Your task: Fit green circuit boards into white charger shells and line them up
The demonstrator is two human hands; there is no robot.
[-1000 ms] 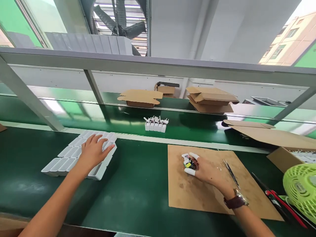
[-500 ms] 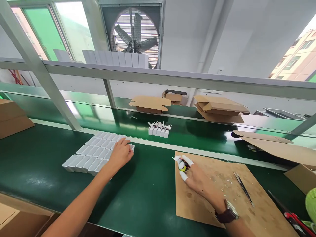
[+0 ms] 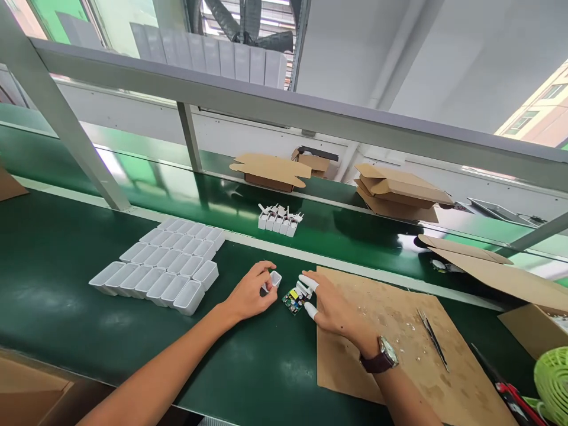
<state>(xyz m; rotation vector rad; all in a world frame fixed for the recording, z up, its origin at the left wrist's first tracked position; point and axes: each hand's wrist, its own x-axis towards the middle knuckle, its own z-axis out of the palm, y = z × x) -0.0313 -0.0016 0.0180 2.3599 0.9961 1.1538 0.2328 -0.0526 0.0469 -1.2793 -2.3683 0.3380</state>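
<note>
My left hand (image 3: 255,291) is closed on a small white plastic case (image 3: 276,278), its open top facing up. Close by on the right, my right hand (image 3: 331,302), with white finger cots on thumb and finger, grips a small circuit board (image 3: 293,300) with a yellow transformer and white parts. A narrow gap separates board and case. To the left, rows of open white cases (image 3: 155,260) stand on the green bench (image 3: 248,361). Farther back, a short row of white cases (image 3: 277,223) has parts sticking out of the tops.
A stained cardboard sheet (image 3: 355,367) lies at right with tweezers (image 3: 432,340) on it. Red-handled cutters (image 3: 515,393) and a green basket (image 3: 552,378) sit at the right edge. Folded cartons (image 3: 399,192) rest behind a metal frame rail (image 3: 310,118).
My left hand has moved right, bringing one white case away from the rows. My right hand has shifted left with the circuit board, off the cardboard sheet. The view has tilted down.
</note>
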